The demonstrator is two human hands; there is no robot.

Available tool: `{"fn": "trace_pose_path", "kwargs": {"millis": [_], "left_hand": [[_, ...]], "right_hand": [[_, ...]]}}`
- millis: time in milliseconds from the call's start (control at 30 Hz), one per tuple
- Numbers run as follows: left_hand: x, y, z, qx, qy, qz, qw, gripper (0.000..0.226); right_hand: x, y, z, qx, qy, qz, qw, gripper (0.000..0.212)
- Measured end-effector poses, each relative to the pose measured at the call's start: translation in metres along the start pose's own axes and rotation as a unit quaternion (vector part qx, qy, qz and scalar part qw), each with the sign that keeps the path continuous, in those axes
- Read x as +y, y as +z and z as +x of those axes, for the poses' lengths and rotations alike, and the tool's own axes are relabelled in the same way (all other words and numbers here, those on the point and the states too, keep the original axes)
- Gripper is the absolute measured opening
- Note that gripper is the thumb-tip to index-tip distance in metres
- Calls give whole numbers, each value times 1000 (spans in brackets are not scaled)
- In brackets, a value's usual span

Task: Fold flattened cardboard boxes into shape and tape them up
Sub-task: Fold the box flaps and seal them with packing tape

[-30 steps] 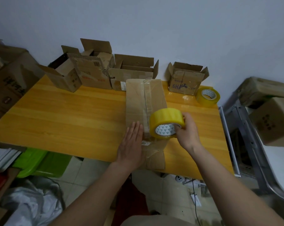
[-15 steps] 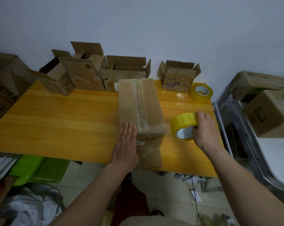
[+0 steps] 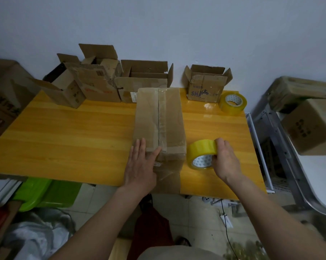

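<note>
- Now the left hand (image 3: 139,166) lies flat, fingers straight and together, on the near left corner of the taped cardboard box (image 3: 159,124); it presses the top and grips nothing.
- Just beyond its fingertips a strip of clear tape (image 3: 161,119) runs down the middle seam of the box top, away from the person, and folds over the near end under the thumb.
- Below the palm, a loose flap (image 3: 167,182) of the same box hangs past the near edge of the yellow wooden table (image 3: 74,139).
- To the right of that box, the right hand (image 3: 225,162) grasps a roll of yellow tape (image 3: 202,153), fingers curled over its top rim and thumb at the white core; the roll stands tilted on the table, just beside the box but apart from it.
- Well beyond the right hand, at the far right corner of the table, a second tape roll (image 3: 232,102) lies flat.
- Left of that roll, a small open box (image 3: 205,87) with blue lettering stands against the wall.
- Further left along the wall, beyond the left hand, sit a wide open box (image 3: 145,79) and a cluster of open boxes (image 3: 87,81) with raised flaps, touching one another.
- Right of the right hand, off the table, stacked cartons (image 3: 312,124) rest on a metal frame (image 3: 276,139).
- Beneath the left forearm, a green plastic bin (image 3: 46,194) sits on the floor.
</note>
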State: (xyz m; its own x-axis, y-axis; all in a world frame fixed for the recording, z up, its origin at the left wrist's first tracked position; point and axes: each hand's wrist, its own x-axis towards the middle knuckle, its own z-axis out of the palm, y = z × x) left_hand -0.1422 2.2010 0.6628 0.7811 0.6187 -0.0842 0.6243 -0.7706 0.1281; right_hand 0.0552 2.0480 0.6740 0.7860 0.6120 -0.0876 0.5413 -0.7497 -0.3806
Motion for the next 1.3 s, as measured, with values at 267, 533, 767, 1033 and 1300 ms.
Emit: {"fn": "trace_pose_path", "kwargs": {"millis": [267,533,767,1033,1300], "left_hand": [[15,-7,24,-39,194,-6,980,74],[7,4,23,-26,181,43,982,87],[16,1,22,-15,122,62,990,87],[62,35,-22,111,42,-293,949,20],[104,62,36,-93,-445,-759,466,78]], "right_hand": [[-22,16,2,-56,-71,122,988,32],[15,25,2,-84,-96,-42,991,51],[17,44,7,-131,-83,71,985,55],[25,54,19,-145,-15,167,975,54],[27,61,15,-156,-31,216,963,48]]}}
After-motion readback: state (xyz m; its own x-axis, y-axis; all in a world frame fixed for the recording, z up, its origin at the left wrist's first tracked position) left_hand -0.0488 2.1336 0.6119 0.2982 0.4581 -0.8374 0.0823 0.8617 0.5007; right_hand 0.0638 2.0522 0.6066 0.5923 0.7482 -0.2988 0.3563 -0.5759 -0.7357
